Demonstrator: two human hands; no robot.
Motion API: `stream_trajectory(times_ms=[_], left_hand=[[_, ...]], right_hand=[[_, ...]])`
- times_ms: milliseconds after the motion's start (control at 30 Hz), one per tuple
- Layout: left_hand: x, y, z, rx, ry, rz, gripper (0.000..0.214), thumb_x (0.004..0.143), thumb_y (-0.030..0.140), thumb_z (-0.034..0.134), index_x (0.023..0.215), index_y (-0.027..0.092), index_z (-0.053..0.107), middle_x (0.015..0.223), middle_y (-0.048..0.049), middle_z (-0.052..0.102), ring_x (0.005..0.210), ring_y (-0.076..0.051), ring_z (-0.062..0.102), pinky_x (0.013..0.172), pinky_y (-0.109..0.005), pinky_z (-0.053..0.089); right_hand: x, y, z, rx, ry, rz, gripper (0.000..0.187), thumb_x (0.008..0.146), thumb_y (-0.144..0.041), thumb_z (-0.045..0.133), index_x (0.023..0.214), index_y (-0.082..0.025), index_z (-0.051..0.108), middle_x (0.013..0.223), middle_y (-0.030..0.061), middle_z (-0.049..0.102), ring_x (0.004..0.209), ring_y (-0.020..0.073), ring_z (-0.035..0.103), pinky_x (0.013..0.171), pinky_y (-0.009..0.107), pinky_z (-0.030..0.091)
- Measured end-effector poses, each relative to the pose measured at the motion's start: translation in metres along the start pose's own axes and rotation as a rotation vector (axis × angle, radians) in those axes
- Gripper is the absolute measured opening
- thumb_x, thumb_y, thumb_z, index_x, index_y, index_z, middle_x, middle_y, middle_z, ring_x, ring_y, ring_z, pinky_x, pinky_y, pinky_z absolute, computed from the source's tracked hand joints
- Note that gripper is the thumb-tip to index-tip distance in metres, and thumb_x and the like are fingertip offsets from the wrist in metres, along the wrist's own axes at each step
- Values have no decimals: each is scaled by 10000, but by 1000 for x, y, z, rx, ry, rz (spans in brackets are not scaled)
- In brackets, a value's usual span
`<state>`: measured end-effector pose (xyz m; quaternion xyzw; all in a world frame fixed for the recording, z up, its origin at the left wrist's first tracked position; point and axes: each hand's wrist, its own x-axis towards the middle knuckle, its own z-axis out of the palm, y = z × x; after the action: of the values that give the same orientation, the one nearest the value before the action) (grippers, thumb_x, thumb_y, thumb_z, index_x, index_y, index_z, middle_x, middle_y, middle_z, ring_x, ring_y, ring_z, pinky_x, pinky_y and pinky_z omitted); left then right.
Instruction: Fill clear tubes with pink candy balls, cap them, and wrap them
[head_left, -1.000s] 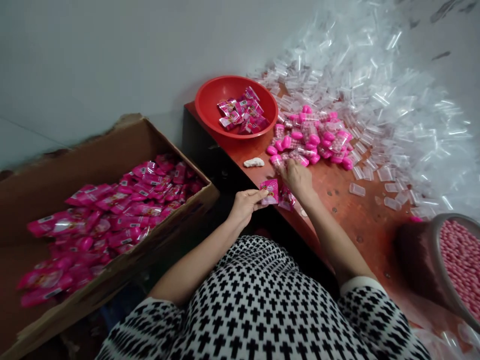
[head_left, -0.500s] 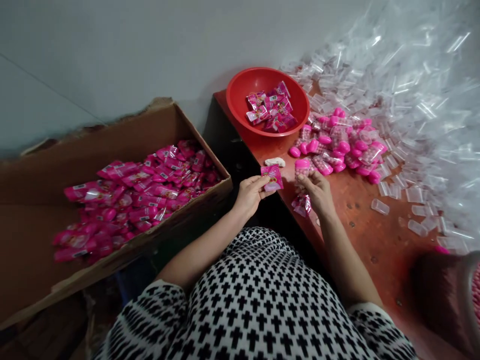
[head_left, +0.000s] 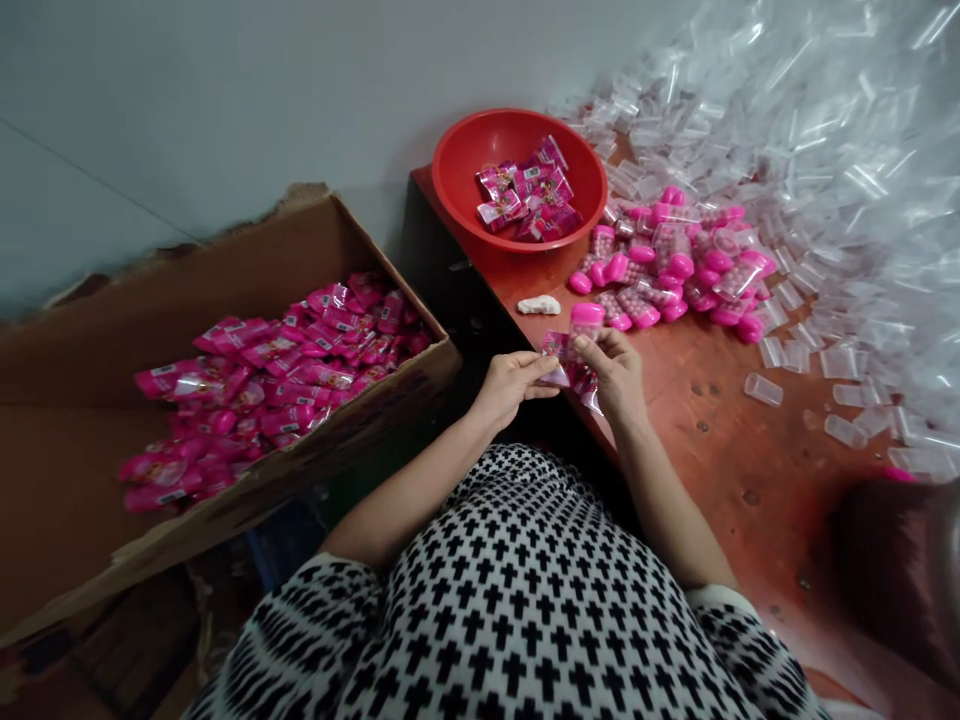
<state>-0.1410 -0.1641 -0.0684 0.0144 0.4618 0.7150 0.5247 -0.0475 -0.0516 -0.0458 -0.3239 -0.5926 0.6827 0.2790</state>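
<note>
My left hand (head_left: 516, 386) pinches a small pink printed packet (head_left: 556, 372) between thumb and fingers. In my right hand (head_left: 616, 372) is a clear candy bottle (head_left: 586, 318) with a bright pink cap, its cap end pointing away from me. Bottle and packet meet in front of me, near the table's left edge; whether the bottle's lower end is inside the packet is hidden by my fingers. Another shiny pink wrapper (head_left: 590, 398) shows just below my right fingers. Beyond the hands lies a pile of pink-capped bottles (head_left: 667, 265) filled with small pink balls.
A red bowl (head_left: 450, 205) holding several pink packets stands at the table's far corner. Left is a cardboard box (head_left: 390, 415) with many filled pink packets. Clear empty tubes (head_left: 765, 389) heap up on the right. A white lump (head_left: 538, 305) lies on the red table (head_left: 705, 480).
The packet in my left hand has tilted and moved right, to the bottle. My right hand has shifted slightly left with the bottle. The view has shifted a little.
</note>
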Motion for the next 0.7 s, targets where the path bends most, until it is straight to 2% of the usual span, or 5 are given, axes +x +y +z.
stream_trajectory(times_ms=[100, 200, 300, 567, 700], left_hand=[[6, -1, 5, -145, 102, -27, 227, 659, 210, 858, 665, 95, 663, 665, -38, 693, 603, -118, 657, 645, -255, 576], [10, -2, 12, -299, 174, -59, 200, 737, 166, 801, 662, 105, 626, 645, -22, 683, 595, -116, 658, 664, -257, 568], [10, -5, 21, -404, 185, -85, 161, 774, 175, 777, 723, 115, 636, 663, -21, 692, 593, -124, 666, 643, -244, 555], [1, -9, 41, -469, 134, -104, 178, 815, 193, 745, 723, 115, 614, 640, -25, 668, 533, -116, 620, 531, -214, 478], [-1, -8, 41, -442, 118, -69, 158, 798, 186, 761, 744, 109, 634, 656, -31, 679, 558, -123, 639, 603, -229, 513]], right_hand=[[-21, 2, -12, -62, 91, -19, 312, 744, -440, 767, 830, -206, 579, 671, -49, 627, 525, 77, 547, 458, 185, 433], [-49, 6, -15, -59, 26, 80, 324, 789, -465, 722, 882, -211, 544, 652, -49, 657, 433, 78, 545, 363, 172, 384], [-68, 11, -11, -77, 8, 119, 336, 774, -451, 738, 889, -206, 540, 649, -50, 669, 428, 78, 564, 356, 165, 413], [-68, 21, -5, -84, 61, 98, 317, 786, -430, 728, 863, -204, 519, 623, -62, 656, 434, 66, 566, 377, 151, 437], [-68, 20, -8, -67, 82, 62, 320, 776, -422, 735, 859, -203, 518, 639, -61, 663, 428, 62, 563, 373, 150, 432]])
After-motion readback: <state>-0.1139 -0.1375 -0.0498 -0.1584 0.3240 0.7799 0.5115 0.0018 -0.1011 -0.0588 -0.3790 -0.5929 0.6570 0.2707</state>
